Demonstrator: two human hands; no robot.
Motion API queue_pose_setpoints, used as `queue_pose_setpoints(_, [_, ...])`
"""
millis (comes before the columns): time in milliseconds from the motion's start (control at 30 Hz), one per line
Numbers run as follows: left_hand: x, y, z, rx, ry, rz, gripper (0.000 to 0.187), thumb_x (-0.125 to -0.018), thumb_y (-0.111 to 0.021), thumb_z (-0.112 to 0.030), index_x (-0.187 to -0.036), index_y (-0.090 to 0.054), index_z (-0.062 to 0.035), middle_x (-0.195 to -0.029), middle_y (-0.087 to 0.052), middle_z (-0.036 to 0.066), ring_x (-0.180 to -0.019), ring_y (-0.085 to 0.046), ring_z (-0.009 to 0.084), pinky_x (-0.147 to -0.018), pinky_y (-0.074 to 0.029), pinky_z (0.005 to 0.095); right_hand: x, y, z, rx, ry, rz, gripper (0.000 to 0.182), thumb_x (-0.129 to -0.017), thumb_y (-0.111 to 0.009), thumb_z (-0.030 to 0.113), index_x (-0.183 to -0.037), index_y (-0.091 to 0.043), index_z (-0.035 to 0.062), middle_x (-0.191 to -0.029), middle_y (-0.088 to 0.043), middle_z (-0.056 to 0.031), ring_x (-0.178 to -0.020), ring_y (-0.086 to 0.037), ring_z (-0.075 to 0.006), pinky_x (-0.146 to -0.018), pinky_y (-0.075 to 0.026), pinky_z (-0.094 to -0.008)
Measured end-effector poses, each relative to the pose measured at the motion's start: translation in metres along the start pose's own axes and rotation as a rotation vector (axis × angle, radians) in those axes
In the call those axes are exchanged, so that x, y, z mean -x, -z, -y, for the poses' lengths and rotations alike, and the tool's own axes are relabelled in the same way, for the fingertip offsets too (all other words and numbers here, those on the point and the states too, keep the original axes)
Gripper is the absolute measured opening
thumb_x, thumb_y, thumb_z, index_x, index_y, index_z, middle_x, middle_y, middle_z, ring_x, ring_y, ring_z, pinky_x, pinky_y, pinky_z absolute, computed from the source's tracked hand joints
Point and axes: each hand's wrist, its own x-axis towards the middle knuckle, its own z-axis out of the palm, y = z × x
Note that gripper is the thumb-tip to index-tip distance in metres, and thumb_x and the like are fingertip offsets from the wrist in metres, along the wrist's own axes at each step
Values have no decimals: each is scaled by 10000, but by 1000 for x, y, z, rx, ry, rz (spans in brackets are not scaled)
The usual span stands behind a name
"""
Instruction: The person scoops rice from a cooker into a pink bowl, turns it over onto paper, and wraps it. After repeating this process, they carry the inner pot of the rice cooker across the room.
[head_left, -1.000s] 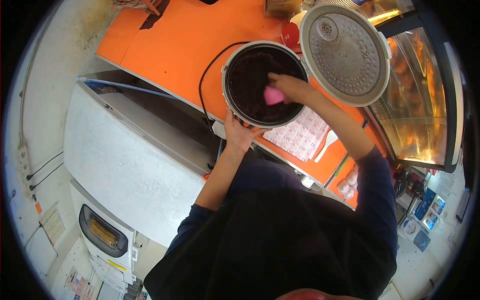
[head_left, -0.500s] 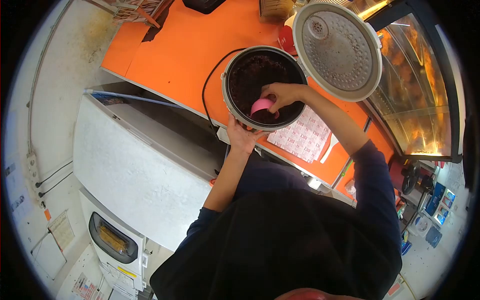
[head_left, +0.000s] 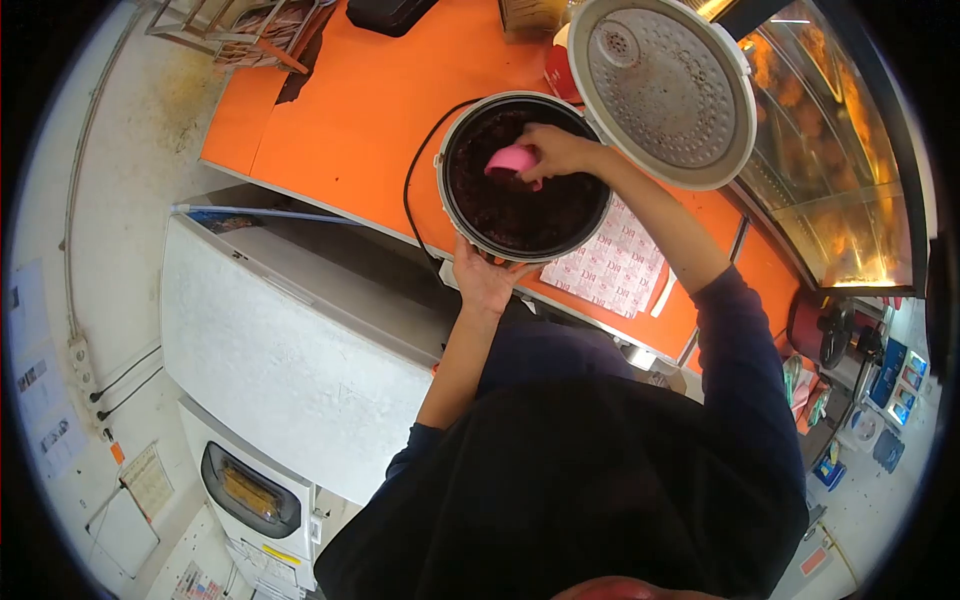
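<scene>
A round rice cooker (head_left: pixel 446 200) stands with its lid (head_left: pixel 665 90) swung up, and dark, wet-looking food (head_left: pixel 520 222) lies in its pot. Inside the pot, my right hand (head_left: pixel 556 150) grips a pink cup (head_left: pixel 510 160), which is tilted over the food. My left hand (head_left: pixel 485 280) is at the cooker's near side, palm up, with its fingers spread against the outer wall below the rim. Those fingertips are partly hidden by the cooker.
Printed paper sheets (head_left: pixel 612 265) and a white utensil (head_left: pixel 662 295) lie on the orange counter (head_left: pixel 340 130) beside the cooker. A black cord (head_left: pixel 408 190) runs along its left. A lit glass display case (head_left: pixel 840 160) stands at right; a white chest (head_left: pixel 290 350) is left of me.
My right hand has moved the pink cup away from the near edge toward the far part of the pot. My left hand stays at the cooker's side. The view has shifted slightly.
</scene>
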Motion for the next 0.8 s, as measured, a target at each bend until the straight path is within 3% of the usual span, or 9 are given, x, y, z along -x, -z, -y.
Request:
queue_pose_setpoints(67, [1,-1,-1,-8,4,6,638,-934,-339,-578,-1373,-318,-115,-1348,-362,216,-1223,-435,450,-914,-424,697,-3,-16,5,257,251,-176,536,-640,-798,201,-1070,-609,-60,-1031,-527,-185,-932,-591,-306,-811,-491,-367])
queue_pose_setpoints(100, [2,-2,-2,-8,2,6,632,-936,-339,-573,-1372,-322,-116,-1343,-367,216,-1220,-441,445,-916,-424,694,-3,-26,13,232,173,-150,603,-589,-819,208,-1091,-610,-51,-1050,-519,-201,-1063,-516,-363,-923,-435,-390])
queue_pose_setpoints(233, [2,-1,-2,37,5,-60,616,-955,-338,-526,-1414,-278,-119,-1377,-324,243,-1283,-353,459,-919,-364,755,5,-58,26,141,199,-137,614,-581,-819,197,-1101,-612,-55,-1071,-513,-214,-1048,-525,-367,-929,-433,-399])
queue_pose_setpoints(300, [-4,7,-4,116,55,15,624,-956,-341,-519,-1415,-274,-102,-1397,-305,246,-1283,-353,460,-913,-366,756,4,-62,19,128,115,-27,566,-645,-787,218,-1106,-615,-62,-1174,-500,-231,-910,-628,-285,-722,-533,-325])
queue_pose_setpoints(333, [-5,7,-4,110,58,21,624,-956,-341,-519,-1415,-274,-102,-1397,-305,246,-1283,-353,460,-913,-366,756,6,-57,15,129,114,-35,566,-645,-787,218,-1106,-615,-62,-1174,-500,-231,-910,-628,-285,-722,-533,-325])
queue_pose_setpoints(400, [-4,7,-4,80,36,51,639,-957,-330,-523,-1414,-270,-80,-1401,-300,250,-1281,-354,460,-916,-367,753,12,-48,9,-119,-76,154,507,-691,-750,227,-1084,-629,-69,-994,-610,-187,-727,-649,-222,-593,-519,-293])
queue_pose_setpoints(600, [-2,5,-6,75,63,30,618,-963,-304,-525,-1402,-298,-89,-1386,-325,242,-1278,-360,460,-917,-370,753,19,-35,14,-262,45,116,517,-705,-729,288,-1077,-639,-60,-746,-658,-112,-647,-637,-175,-591,-499,-278])
queue_pose_setpoints(733, [-3,5,-5,-5,50,29,662,-937,-335,-578,-1373,-281,-83,-1294,-377,224,-1226,-429,449,-912,-422,709,20,-19,33,-213,-54,220,470,-702,-717,191,-1041,-618,-119,-968,-579,-126,-682,-616,-183,-558,-489,-280])
queue_pose_setpoints(800, [-3,5,-4,-39,29,20,660,-936,-343,-579,-1376,-278,-91,-1312,-351,220,-1231,-416,454,-915,-416,714,22,-15,36,-115,-39,238,530,-699,-698,340,-1053,-654,-52,-757,-665,-117,-650,-639,-175,-611,-504,-286])
